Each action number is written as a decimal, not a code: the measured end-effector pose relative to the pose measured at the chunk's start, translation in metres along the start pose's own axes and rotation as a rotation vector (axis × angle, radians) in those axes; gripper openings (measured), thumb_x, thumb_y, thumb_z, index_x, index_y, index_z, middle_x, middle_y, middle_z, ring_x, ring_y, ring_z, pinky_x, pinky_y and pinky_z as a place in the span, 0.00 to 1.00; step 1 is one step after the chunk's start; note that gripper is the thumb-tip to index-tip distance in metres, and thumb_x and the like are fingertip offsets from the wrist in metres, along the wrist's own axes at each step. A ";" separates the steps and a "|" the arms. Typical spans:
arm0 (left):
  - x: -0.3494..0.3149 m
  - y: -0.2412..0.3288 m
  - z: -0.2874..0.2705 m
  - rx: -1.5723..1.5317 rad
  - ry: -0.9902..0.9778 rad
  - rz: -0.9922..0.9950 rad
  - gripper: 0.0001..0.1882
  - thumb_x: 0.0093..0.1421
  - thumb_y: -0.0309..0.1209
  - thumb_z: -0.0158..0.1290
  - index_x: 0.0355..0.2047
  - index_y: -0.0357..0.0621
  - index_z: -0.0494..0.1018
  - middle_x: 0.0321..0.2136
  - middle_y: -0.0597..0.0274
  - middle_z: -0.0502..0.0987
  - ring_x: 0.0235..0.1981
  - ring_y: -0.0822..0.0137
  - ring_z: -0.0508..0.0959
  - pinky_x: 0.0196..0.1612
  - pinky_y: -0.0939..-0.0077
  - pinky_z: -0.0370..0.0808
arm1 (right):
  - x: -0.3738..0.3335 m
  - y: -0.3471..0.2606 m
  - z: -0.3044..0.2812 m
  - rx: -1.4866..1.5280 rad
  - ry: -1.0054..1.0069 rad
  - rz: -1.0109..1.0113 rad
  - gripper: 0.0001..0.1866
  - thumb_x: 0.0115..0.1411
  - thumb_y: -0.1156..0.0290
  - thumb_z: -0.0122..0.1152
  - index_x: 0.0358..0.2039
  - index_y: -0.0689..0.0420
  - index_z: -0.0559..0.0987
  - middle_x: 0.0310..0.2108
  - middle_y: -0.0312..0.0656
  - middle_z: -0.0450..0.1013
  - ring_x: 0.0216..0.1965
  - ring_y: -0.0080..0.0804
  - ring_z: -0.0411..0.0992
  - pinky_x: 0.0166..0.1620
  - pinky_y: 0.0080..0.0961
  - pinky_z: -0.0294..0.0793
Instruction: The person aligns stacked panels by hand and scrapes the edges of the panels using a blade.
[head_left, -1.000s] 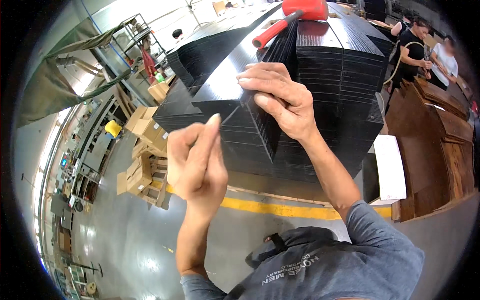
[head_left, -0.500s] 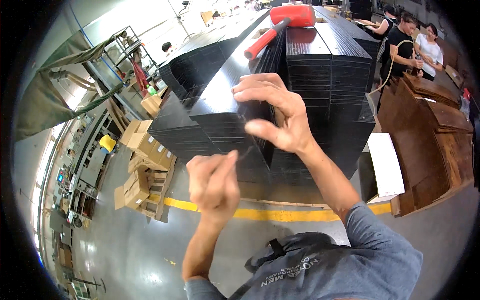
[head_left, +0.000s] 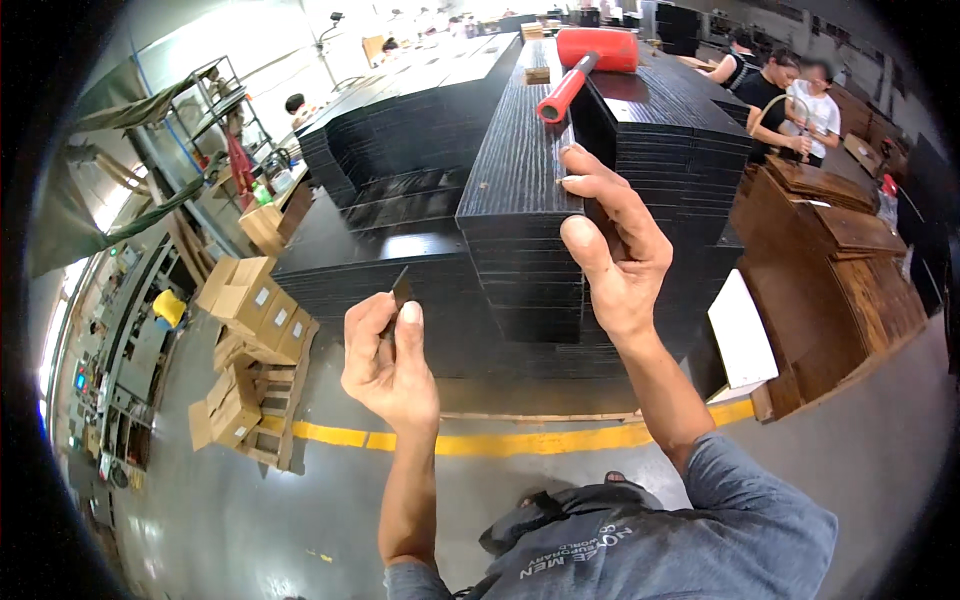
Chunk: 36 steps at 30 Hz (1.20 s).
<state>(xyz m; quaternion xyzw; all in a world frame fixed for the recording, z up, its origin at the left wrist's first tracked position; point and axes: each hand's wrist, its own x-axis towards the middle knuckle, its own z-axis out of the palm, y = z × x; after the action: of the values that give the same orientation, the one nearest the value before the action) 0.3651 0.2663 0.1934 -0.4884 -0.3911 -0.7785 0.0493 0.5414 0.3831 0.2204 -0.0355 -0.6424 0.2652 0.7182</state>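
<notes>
My left hand (head_left: pixel 392 362) pinches a small, thin, dark blade-like piece (head_left: pixel 402 288) between thumb and fingers, its pointed end up. The exact kind of piece cannot be made out. My right hand (head_left: pixel 628 258) is at the right edge of a tall stack of black wood-grain boards (head_left: pixel 515 165). Its thumb and fingers are apart, with fingertips at or very near the top board's edge; I see nothing held in it. On top of the stacks, beyond my right hand, lies a red mallet (head_left: pixel 600 50) with a red and black handle.
More black boards (head_left: pixel 680 150) are stacked to the right. Cardboard boxes (head_left: pixel 255 305) stand on a pallet at left. Brown boards (head_left: pixel 830 290) and a white panel (head_left: pixel 742 335) are at right. Two people (head_left: pixel 790 110) work at far right. A yellow line (head_left: pixel 540 440) crosses the floor.
My left hand has moved left and away from the stack with the thin piece in its pinch. My right hand has shifted right and slightly down. The view has turned a little.
</notes>
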 end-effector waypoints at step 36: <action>-0.003 0.013 0.079 -0.255 -0.070 0.026 0.09 0.63 0.18 0.56 0.43 0.30 0.78 0.49 0.43 0.80 0.51 0.62 0.81 0.54 0.73 0.75 | -0.041 -0.013 0.002 -0.289 0.189 0.126 0.23 0.74 0.73 0.44 0.66 0.66 0.65 0.66 0.50 0.65 0.63 0.35 0.66 0.66 0.32 0.61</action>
<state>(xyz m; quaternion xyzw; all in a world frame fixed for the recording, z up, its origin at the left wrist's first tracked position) 0.4300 0.3087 0.2152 -0.5228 -0.2842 -0.8035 -0.0168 0.5423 0.3537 0.1892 -0.2031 -0.5999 0.2101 0.7448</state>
